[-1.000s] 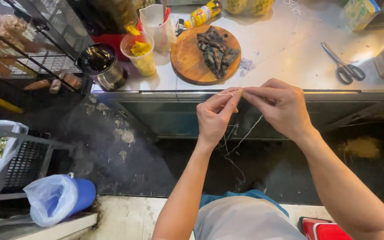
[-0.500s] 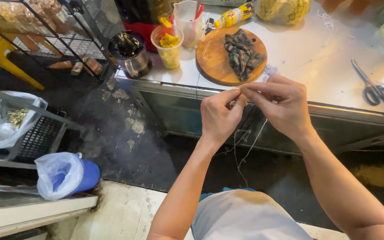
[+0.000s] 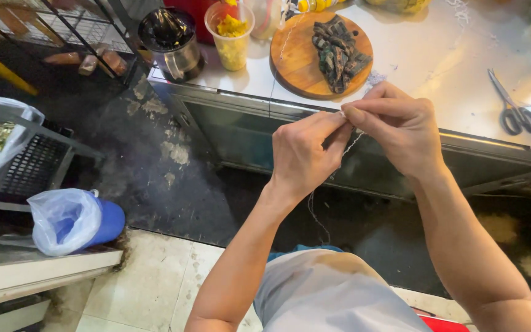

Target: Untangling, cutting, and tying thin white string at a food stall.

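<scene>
My left hand [image 3: 305, 154] and my right hand [image 3: 397, 126] meet in front of the steel counter edge [image 3: 265, 101]. Both pinch a thin white string [image 3: 314, 203] between thumb and fingers, and its loose end hangs down toward my lap. Just beyond my hands, a round wooden board [image 3: 305, 64] carries a pile of dark dried strips [image 3: 339, 52].
On the counter stand a plastic cup of yellow pieces [image 3: 232, 40], a metal pot [image 3: 170, 40] and scissors [image 3: 514, 107] at the right. A blue tub lined with a plastic bag [image 3: 75, 221] sits at lower left, beside a black wire rack [image 3: 19, 166].
The view has swung left and closer, so the counter items sit further right. My hands stay together on the string, fingers working slightly.
</scene>
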